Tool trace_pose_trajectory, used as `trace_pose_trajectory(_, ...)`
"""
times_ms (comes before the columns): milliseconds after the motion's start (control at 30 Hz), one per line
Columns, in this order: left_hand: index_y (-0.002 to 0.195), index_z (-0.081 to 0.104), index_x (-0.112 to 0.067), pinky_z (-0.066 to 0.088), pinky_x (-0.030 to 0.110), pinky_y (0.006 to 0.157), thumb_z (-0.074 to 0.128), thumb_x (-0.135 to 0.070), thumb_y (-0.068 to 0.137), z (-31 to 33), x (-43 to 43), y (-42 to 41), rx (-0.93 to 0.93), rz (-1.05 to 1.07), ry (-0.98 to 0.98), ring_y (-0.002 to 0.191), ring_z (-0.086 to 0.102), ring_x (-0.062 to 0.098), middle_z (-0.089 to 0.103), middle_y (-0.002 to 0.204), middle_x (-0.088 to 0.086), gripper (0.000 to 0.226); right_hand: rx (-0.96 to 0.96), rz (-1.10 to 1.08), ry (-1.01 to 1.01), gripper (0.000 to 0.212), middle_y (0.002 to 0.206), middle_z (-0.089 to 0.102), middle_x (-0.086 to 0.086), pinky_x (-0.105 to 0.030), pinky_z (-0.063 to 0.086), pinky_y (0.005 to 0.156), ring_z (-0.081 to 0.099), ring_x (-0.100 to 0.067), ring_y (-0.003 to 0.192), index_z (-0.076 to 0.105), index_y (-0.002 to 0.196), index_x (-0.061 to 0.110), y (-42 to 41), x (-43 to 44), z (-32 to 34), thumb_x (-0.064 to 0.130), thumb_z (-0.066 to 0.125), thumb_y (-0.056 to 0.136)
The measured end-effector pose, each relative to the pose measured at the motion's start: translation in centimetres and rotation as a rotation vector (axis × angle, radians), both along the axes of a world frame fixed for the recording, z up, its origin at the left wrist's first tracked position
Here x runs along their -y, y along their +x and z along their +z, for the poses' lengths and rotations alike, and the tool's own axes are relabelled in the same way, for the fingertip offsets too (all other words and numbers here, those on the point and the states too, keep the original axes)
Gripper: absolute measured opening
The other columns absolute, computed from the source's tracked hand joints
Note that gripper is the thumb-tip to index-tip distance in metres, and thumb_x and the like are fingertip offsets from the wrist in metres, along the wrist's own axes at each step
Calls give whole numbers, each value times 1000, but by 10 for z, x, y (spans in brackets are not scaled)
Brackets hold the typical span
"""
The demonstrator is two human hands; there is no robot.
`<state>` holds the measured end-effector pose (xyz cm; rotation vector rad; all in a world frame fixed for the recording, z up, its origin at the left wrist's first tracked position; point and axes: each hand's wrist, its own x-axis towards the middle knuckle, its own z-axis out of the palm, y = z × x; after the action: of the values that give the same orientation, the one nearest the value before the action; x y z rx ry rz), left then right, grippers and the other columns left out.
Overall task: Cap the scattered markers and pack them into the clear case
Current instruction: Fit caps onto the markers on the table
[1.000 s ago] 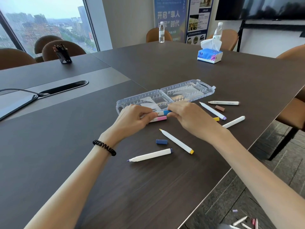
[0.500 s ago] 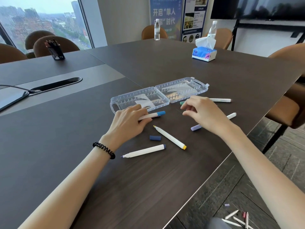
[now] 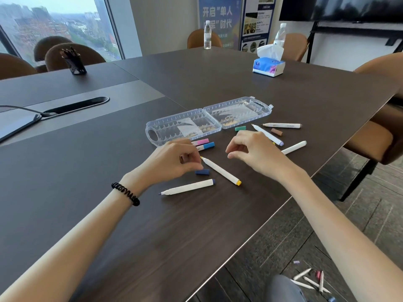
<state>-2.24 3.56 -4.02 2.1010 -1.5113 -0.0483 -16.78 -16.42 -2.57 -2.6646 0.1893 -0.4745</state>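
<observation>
— Left hand (image 3: 174, 160)? Curled over the blue cap (image 3: 203, 171), fingertips touching; grasp impossible to tell.
— Right hand (image 3: 253, 152)? Loosely curled, holding nothing.
— Clear case (image 3: 185, 123)? Lay open at twelve o'clock; bare table (image 3: 152, 236) toward six, edge at three.

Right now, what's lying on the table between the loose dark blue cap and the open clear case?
In the head view, two capped markers lie side by side between the dark blue cap and the clear case: a pink-capped marker and a blue-capped marker, partly hidden by the left hand.

Dark conference table (image 3: 218, 79), brown chairs (image 3: 72, 54), city-view window (image 3: 54, 25)
</observation>
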Motion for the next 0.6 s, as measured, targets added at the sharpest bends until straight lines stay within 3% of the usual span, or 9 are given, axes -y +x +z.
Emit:
trace_pose_trajectory(133,92,69,-34,44,20,68,68,-44,84,-8,-3,-13,82,-8,42,87,54,3,58,92,-15,12,4,9,19,6,87,61,8,-35,51,81,57,-9,86,73,89,20,-4,-7,-1,19,72,84)
trace_pose_trajectory(300,89,66,-34,47,25,71,65,-38,88,-4,-8,-18,69,10,34,86,53,3,58,95,-16,4,35,39,52,5,87,62,8,-34,51,80,57,-6,81,73,89,19,-5,-20,1,18,71,84)
trace_pose_trajectory(467,85,63,-34,52,35,76,69,-37,85,-3,-37,-7,-77,134,-25,83,60,8,65,89,-15,7,14,130,97,7,90,63,5,-32,50,79,59,-9,84,75,90,17,0,-45,0,19,73,83)
trace_pose_trajectory(600,89,68,-29,50,27,75,72,-27,84,-4,-60,-2,-142,178,-79,85,62,7,69,91,-13,7,-57,221,173,6,86,61,11,-27,47,74,58,-7,82,76,85,21,7,-65,-7,25,76,79)
